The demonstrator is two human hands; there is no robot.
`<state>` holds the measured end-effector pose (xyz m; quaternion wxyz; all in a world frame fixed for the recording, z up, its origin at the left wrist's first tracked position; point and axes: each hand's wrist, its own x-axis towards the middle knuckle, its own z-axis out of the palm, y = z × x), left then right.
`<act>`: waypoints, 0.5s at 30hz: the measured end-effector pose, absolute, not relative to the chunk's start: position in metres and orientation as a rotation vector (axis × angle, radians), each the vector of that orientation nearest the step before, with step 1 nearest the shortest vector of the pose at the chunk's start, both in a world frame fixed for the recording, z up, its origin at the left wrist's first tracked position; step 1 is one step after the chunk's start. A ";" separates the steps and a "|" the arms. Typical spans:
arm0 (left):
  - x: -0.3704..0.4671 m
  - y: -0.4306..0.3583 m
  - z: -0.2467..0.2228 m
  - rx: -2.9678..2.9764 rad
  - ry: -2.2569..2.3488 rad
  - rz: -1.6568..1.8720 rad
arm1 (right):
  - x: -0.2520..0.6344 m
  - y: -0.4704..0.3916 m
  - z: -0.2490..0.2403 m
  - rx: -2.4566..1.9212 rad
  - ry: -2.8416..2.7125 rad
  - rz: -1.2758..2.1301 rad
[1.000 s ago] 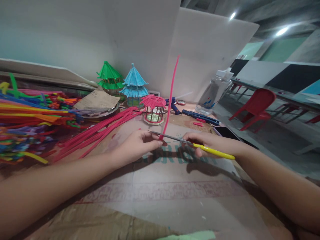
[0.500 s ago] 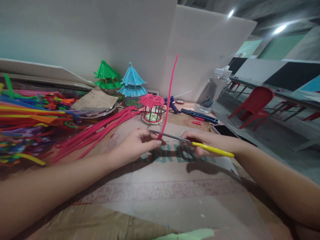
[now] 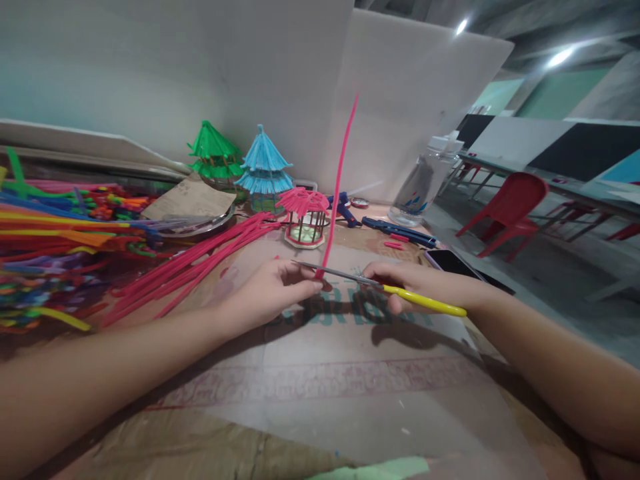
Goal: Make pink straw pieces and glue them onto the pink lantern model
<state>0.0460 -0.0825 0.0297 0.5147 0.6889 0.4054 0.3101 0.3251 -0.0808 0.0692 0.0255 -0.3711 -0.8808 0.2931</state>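
My left hand [image 3: 273,290] pinches the lower end of a pink pipe cleaner [image 3: 339,175], which stands up and leans slightly right. Scissors with a yellow handle [image 3: 425,301] are gripped in my right hand [image 3: 410,283]. Their blades point left and cross the pipe cleaner's lower end, just above my left fingertips. Behind my hands stands a small pavilion with a pink roof [image 3: 303,202] and brown posts. Pink pipe cleaners [image 3: 200,263] lie in a bundle beyond my left forearm.
Green [image 3: 214,150] and blue [image 3: 263,167] model pavilions stand at the back. Many coloured pipe cleaners [image 3: 65,233] fill the left side. At the right are a clear bottle [image 3: 423,180], a blue cutter [image 3: 397,231], a phone [image 3: 450,262] and, on the floor, a red chair [image 3: 515,207].
The upright pipe cleaner's tip has risen slightly. The scissors' yellow handle and my right hand have shifted very slightly; my left hand is almost unmoved.
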 end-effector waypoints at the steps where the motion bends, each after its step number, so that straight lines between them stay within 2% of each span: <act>1: 0.046 -0.082 0.029 1.650 0.976 0.747 | 0.325 -0.081 0.069 -1.149 -2.721 0.898; 9: 0.044 -0.080 0.028 1.631 0.973 0.781 | 0.314 -0.085 0.072 -1.278 -2.663 0.888; 15: 0.045 -0.080 0.024 1.557 0.931 0.794 | 0.318 -0.079 0.060 -1.217 -2.609 0.840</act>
